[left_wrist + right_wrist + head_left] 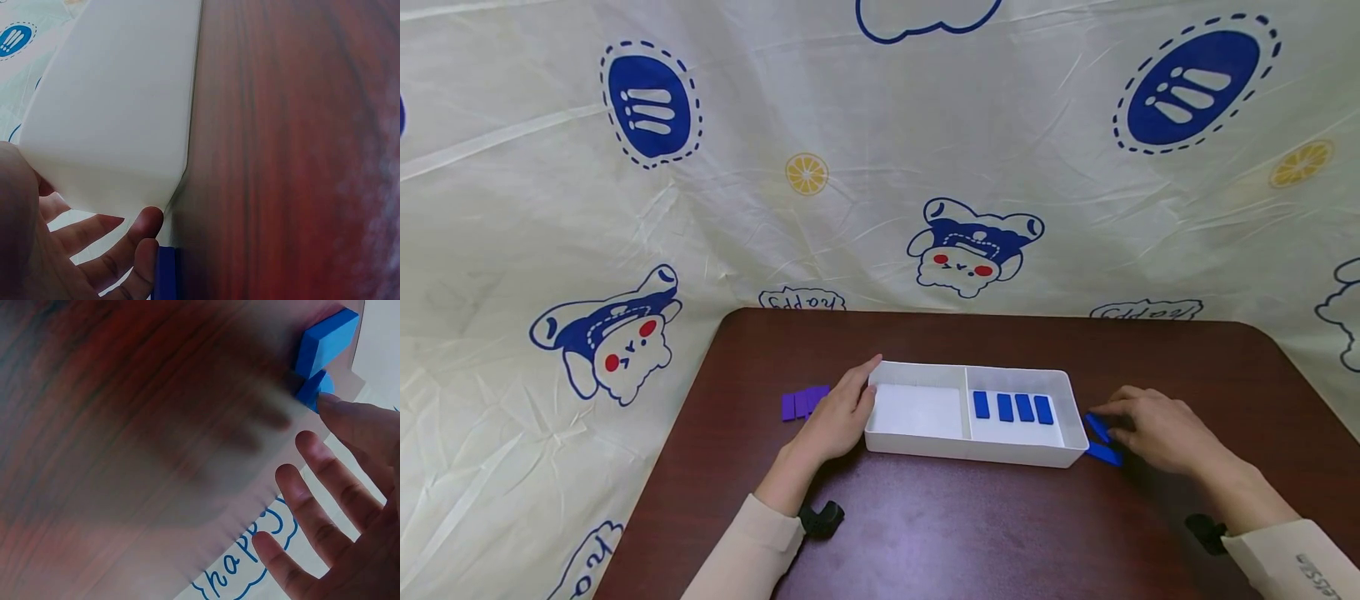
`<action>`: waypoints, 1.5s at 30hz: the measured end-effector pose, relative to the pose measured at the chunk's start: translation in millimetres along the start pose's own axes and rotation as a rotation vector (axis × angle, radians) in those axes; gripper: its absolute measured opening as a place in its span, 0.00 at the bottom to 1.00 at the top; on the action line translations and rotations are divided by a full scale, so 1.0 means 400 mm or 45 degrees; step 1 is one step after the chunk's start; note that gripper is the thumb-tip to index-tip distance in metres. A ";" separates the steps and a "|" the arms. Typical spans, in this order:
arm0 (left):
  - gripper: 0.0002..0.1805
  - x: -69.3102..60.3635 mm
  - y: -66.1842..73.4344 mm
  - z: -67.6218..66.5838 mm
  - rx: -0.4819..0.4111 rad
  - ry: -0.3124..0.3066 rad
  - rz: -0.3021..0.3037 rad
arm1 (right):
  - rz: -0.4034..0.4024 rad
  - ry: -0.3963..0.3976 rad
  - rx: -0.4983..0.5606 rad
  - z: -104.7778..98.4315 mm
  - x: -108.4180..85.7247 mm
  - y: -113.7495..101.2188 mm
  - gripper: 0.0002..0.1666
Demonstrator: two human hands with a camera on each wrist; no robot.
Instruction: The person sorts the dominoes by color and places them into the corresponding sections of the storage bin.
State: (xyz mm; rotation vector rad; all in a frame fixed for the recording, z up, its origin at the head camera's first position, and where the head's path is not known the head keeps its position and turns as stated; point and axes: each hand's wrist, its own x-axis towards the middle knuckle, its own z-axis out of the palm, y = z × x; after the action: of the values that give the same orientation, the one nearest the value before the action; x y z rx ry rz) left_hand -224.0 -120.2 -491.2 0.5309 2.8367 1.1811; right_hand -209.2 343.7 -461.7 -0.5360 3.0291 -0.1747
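A white two-compartment box (917, 446) sits on the table; several blue tiles (1004, 407) stand in a row in its right compartment. My left hand (838, 410) holds the box's left end, thumb by the rim, with fingertips against the lower corner of the end wall (119, 187). Off the box's right end, my right hand (1165, 429) pinches a tilted blue tile (310, 390) between thumb and index finger, the index mostly hidden in the right wrist view. Its other fingers are spread. Another blue tile (328, 342) lies right beside it, close to the box.
Several purple tiles (796, 405) lie in a row left of the box, behind my left hand. One dark blue-purple tile (165, 275) shows below the left fingertips. The brown table (970, 525) meets a printed white sheet (850, 233) at its back edge.
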 end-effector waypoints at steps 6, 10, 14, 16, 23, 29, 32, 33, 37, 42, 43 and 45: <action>0.29 -0.002 0.002 0.000 -0.002 0.012 0.006 | -0.002 -0.005 0.034 -0.003 0.001 0.004 0.21; 0.29 -0.002 0.000 0.001 0.002 0.018 0.013 | -0.009 -0.022 0.071 -0.004 0.002 0.001 0.23; 0.29 -0.002 0.000 0.002 0.007 0.013 0.010 | -0.025 -0.039 0.089 -0.001 0.004 -0.001 0.24; 0.29 -0.002 0.000 0.001 0.005 0.011 0.008 | -0.029 -0.050 0.095 0.002 0.005 -0.001 0.25; 0.29 -0.003 0.004 0.000 0.004 0.009 0.006 | -0.035 -0.059 0.096 0.007 0.012 -0.006 0.25; 0.29 -0.001 0.003 0.000 0.006 0.009 0.007 | -0.025 -0.066 0.103 0.010 0.017 -0.009 0.26; 0.29 0.001 0.003 -0.001 0.002 0.008 0.006 | -0.020 -0.076 0.108 0.011 0.020 -0.010 0.26; 0.29 0.001 0.003 -0.001 0.002 0.007 0.003 | -0.019 -0.078 0.109 0.011 0.021 -0.010 0.26; 0.29 0.003 0.000 -0.001 0.006 0.005 -0.005 | -0.021 -0.082 0.108 0.010 0.025 -0.008 0.26; 0.29 0.004 -0.004 0.001 0.004 0.001 -0.015 | -0.037 -0.081 0.110 0.008 0.027 -0.002 0.26; 0.29 0.004 -0.005 0.002 0.004 -0.002 -0.020 | -0.039 -0.080 0.112 0.008 0.027 -0.001 0.26; 0.29 0.004 -0.007 0.004 0.005 -0.003 -0.023 | -0.050 -0.074 0.111 0.008 0.026 0.002 0.26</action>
State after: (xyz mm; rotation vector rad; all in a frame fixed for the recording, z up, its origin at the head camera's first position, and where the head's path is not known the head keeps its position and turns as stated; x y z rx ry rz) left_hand -226.1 -120.5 -493.9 0.5055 2.8361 1.1720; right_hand -219.1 340.4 -465.3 -0.5833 2.9399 -0.2861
